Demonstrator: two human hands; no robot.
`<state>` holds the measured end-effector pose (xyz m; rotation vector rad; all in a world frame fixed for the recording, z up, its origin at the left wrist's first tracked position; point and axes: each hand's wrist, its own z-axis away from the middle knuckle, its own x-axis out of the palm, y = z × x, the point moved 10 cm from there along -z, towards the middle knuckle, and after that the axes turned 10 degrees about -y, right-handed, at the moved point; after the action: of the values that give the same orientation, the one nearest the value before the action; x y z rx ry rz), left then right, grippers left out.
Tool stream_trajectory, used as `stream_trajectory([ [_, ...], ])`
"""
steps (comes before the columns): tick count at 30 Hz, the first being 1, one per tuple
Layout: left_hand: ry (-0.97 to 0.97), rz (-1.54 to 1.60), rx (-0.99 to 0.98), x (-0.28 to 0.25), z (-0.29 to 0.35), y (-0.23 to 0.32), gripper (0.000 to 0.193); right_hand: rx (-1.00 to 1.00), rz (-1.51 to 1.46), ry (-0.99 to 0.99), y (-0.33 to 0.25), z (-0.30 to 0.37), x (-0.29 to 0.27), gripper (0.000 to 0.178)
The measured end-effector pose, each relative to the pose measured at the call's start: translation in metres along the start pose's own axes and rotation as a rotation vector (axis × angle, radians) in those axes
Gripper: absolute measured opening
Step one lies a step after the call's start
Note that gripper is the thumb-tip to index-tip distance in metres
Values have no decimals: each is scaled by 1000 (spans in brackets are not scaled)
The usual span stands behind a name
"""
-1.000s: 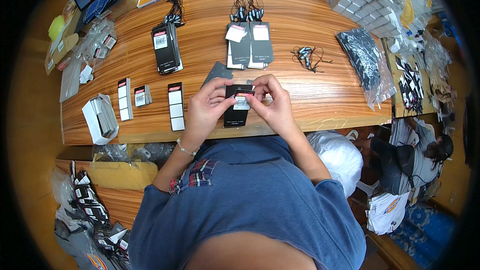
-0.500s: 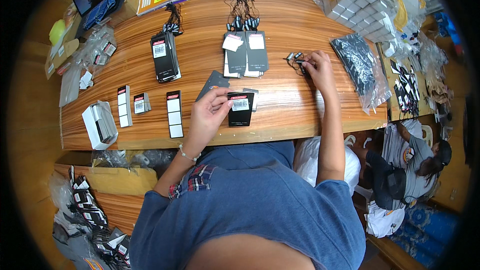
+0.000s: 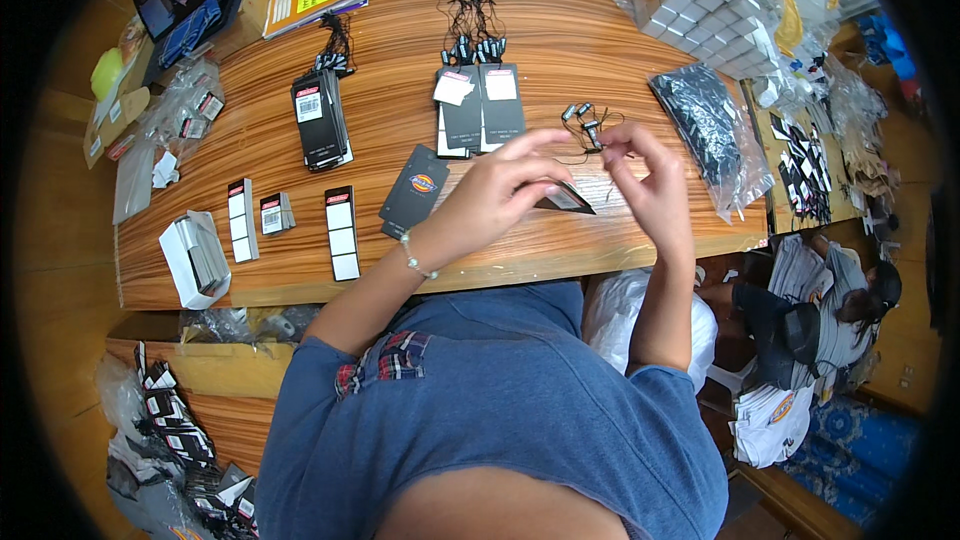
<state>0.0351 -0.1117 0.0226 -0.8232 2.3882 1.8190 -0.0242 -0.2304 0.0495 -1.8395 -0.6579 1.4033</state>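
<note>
My left hand [image 3: 490, 195] pinches a black hang tag [image 3: 570, 199], tilted nearly edge-on above the table. My right hand [image 3: 652, 178] faces it from the right. Its thumb and fingers are closed on a thin black tag string, mostly hidden by the fingertips. Just beyond that hand lie several loose black strings with small pale-and-dark toggles [image 3: 578, 112]. A dark grey tag with a round coloured emblem [image 3: 412, 190] rests left of my left wrist. Two side-by-side piles of strung grey tags [image 3: 500, 110] are farther back, their strings stretched away from me.
Another strung tag pile [image 3: 320, 120] stands at the left. Label stacks [image 3: 342, 235] and a white box of tags [image 3: 180, 275] sit near the front left. A plastic bag of black items [image 3: 712, 135] and a wrapped block of small boxes [image 3: 710, 25] occupy the right. A person [image 3: 850, 310] sits at lower right.
My left hand has moved right with the tag, which has turned from facing up to nearly edge-on. My right hand has drawn back slightly from the loose strings, with a string at its fingertips.
</note>
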Motion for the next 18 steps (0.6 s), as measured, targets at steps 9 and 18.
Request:
stream_trajectory([
  [9,-181,266,-189,34,12,-27,14,17,-1340,-123,34,25,34,11],
  [18,-233,294,-244,41,27,-29,11,-254,-1686,10,41,33,20,34],
])
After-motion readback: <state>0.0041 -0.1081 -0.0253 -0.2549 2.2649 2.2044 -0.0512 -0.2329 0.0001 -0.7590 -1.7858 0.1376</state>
